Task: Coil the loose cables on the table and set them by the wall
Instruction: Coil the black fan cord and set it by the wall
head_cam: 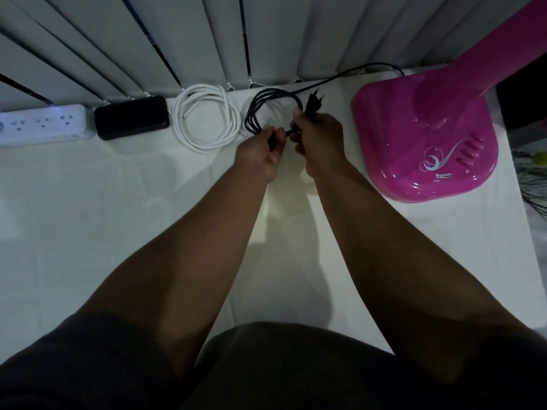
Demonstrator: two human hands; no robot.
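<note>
A black cable is looped into a coil of several turns near the back of the white table. My left hand pinches the coil's near side. My right hand grips its right side together with the black plug, which sticks up above my fingers. One strand of the black cable runs off to the right toward the pink fan. A white cable lies coiled flat on the table just left of the black one, by the blinds.
Vertical blinds hang along the table's far edge. A black box and a white power strip sit at the back left. A pink fan base stands at the right. The table's right edge is near the fan.
</note>
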